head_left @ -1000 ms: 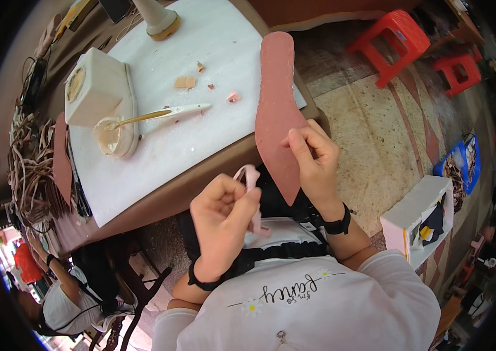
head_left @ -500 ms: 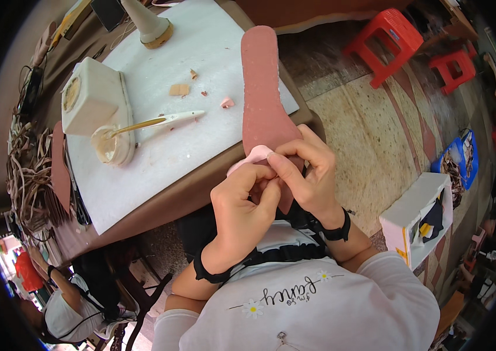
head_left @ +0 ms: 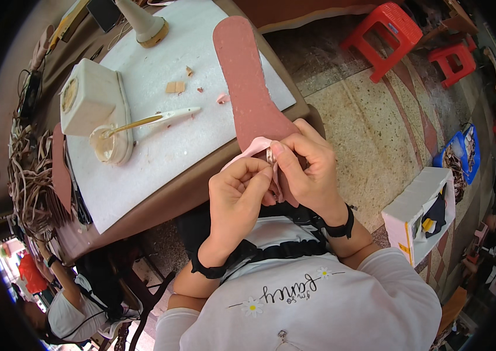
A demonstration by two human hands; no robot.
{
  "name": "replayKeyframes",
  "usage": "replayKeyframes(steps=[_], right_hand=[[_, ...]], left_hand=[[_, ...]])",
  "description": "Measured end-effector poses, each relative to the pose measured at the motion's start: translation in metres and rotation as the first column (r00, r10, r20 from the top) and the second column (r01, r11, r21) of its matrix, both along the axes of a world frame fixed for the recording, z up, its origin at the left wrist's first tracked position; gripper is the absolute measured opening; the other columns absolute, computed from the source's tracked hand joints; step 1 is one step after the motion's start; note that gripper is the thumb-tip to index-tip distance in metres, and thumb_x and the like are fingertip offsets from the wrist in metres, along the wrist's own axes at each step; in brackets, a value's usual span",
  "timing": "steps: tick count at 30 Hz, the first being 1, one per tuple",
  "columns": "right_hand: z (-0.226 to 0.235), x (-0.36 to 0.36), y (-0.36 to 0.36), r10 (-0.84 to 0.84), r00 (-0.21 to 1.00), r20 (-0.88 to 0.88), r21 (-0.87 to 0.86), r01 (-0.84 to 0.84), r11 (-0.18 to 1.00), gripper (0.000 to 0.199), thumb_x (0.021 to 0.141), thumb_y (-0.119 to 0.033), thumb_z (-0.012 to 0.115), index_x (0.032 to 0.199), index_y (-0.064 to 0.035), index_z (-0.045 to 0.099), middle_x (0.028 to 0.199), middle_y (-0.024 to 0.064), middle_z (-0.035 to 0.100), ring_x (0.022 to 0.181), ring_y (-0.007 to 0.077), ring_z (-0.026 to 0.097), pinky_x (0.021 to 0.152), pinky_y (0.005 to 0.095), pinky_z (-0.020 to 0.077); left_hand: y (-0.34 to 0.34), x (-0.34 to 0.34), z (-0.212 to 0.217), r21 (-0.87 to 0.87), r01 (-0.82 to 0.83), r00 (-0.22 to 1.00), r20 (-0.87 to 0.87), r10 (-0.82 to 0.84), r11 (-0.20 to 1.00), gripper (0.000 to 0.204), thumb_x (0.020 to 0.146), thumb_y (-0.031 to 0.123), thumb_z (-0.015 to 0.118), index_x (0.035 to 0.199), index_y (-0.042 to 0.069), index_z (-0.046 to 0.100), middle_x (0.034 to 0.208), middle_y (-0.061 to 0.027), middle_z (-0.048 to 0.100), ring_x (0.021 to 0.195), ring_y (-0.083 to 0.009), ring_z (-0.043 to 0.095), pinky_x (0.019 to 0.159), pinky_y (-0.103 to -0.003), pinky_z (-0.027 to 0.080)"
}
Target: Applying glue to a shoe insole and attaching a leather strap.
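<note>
A reddish-brown shoe insole [head_left: 246,79] is held in front of me, its far rounded end over the table. My right hand [head_left: 311,169] grips its near part from the right, thumb on top. A pale pink leather-like strip [head_left: 253,146] lies across the insole between my hands, with part of its edge folded up. My left hand [head_left: 237,196] pinches this pink strip between thumb and fingertips, close to the right thumb. The near end of the insole is partly hidden behind my fingers.
A white sheet [head_left: 160,169] covers the table, holding a glue pot [head_left: 120,153] with a brush [head_left: 136,124], a white plastic container [head_left: 93,88], a cone [head_left: 141,23] and scraps. Leather strips [head_left: 31,181] hang at left. Red stools [head_left: 385,35], a white box [head_left: 414,213] and another person [head_left: 75,304] are around.
The insole's far end has swung left and toward the far side. My left thumb and fingers have shifted along the pink strip, and more of its folded edge shows between my hands.
</note>
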State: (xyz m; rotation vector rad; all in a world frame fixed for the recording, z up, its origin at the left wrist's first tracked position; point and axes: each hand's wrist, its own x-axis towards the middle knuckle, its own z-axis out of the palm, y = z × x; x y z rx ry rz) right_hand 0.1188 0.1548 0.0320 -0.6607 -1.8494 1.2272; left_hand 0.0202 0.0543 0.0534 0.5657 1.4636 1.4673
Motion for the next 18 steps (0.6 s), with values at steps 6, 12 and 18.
replayKeyframes(steps=[6,12,18], right_hand=[[-0.005,0.002,0.004,-0.112,0.992,-0.062,0.138,0.12,0.983,0.014,0.084,-0.003,0.058,0.071,0.0022,0.055,0.068,0.009,0.046,0.056,0.0183,0.046,0.049,0.0284,0.0362],[0.008,0.007,0.013,-0.127,0.992,-0.018,0.149,0.128,0.981,0.014,0.085,-0.003,0.059,0.072,0.0011,0.056,0.07,0.0074,0.049,0.058,0.0153,0.045,0.051,0.0274,0.0357],[0.005,0.011,0.019,-0.242,0.968,-0.073,0.082,0.248,0.965,0.015,0.086,-0.003,0.059,0.071,0.0003,0.056,0.07,0.0047,0.047,0.058,0.0116,0.042,0.05,0.0262,0.032]], left_hand=[[-0.008,0.006,-0.013,0.089,-0.153,0.961,0.245,0.127,0.984,0.011,0.089,0.004,0.054,0.086,-0.005,0.059,0.074,-0.009,0.063,0.058,-0.0115,0.059,0.053,-0.022,0.047],[-0.014,0.004,-0.017,0.04,-0.124,0.953,0.283,0.108,0.991,0.012,0.089,0.005,0.055,0.087,-0.005,0.059,0.073,-0.0085,0.062,0.057,-0.011,0.058,0.054,-0.022,0.047],[-0.021,-0.005,-0.017,-0.07,-0.171,0.985,0.027,0.173,0.983,0.011,0.089,0.007,0.055,0.085,-0.003,0.059,0.071,-0.0079,0.061,0.054,-0.0109,0.056,0.052,-0.021,0.046]])
